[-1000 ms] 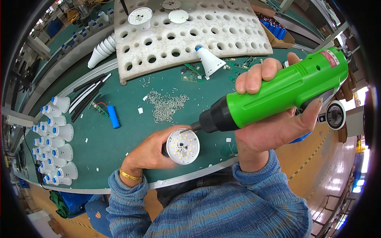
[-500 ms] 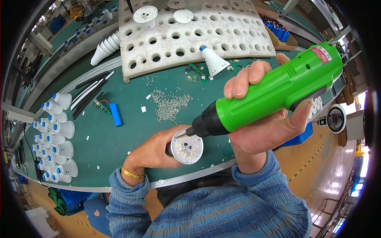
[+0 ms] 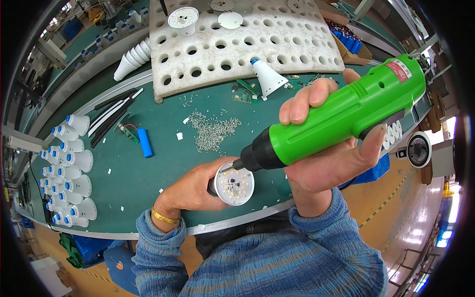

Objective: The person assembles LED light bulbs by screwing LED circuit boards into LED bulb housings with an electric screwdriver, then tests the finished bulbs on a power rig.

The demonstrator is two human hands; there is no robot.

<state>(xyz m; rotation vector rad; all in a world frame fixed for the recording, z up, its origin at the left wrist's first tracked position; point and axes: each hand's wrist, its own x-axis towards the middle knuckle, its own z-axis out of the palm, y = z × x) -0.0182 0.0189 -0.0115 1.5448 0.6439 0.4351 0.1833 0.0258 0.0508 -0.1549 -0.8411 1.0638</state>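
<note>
Head view: my left hand (image 3: 193,187) holds the white bulb (image 3: 235,185), its round LED face turned up toward me, near my edge of the bench (image 3: 128,180). Those fingers are closed around the bulb's side, though most are hidden beneath it. My right fingers are curled over the green electric screwdriver (image 3: 341,116), thumb pressing along its lower side near the dark lever. It comes in slanted from two o'clock, its bit meeting the LED face between ten and eleven, close to the rim.

Taking the bulb as my clock's centre, loose screws (image 3: 213,132) lie heaped at eleven. A blue battery (image 3: 145,143) is at ten, with black and white tubes (image 3: 115,118) farther out that way. Rows of white housings (image 3: 79,161) with blue ends stand at nine. Between twelve and one, a white cone (image 3: 269,80) leans against the holed foam board (image 3: 208,81), scattered circuit boards (image 3: 245,94) beside it.
</note>
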